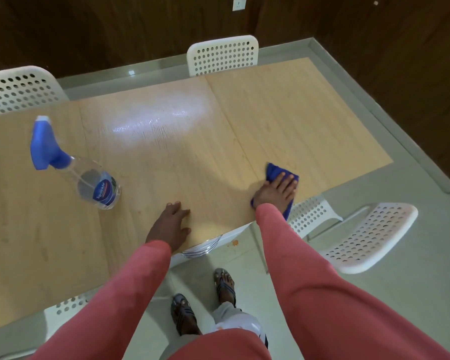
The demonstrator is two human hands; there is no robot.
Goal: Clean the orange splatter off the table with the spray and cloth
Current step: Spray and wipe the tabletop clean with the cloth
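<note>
1. Orange splatter is hard to find on the table (166,157) now: only faint specks show near the near edge beside the left hand (172,224), and a wet sheen lies toward the far edge, so I judge the wiping to be well along.
2. Left to do, as far as I can tell: a last pass over those faint marks. An orange spot (235,243) also sits on the floor below the near edge.
3. Blue cloth (281,178) lies flat near the near right corner, directly under the right hand (277,192), which presses it with fingers spread straight.
4. Left hand rests flat on the near edge, fingers relaxed, holding nothing.
5. Spray bottle (89,178) stands toward the left end, well apart from both hands.
</note>
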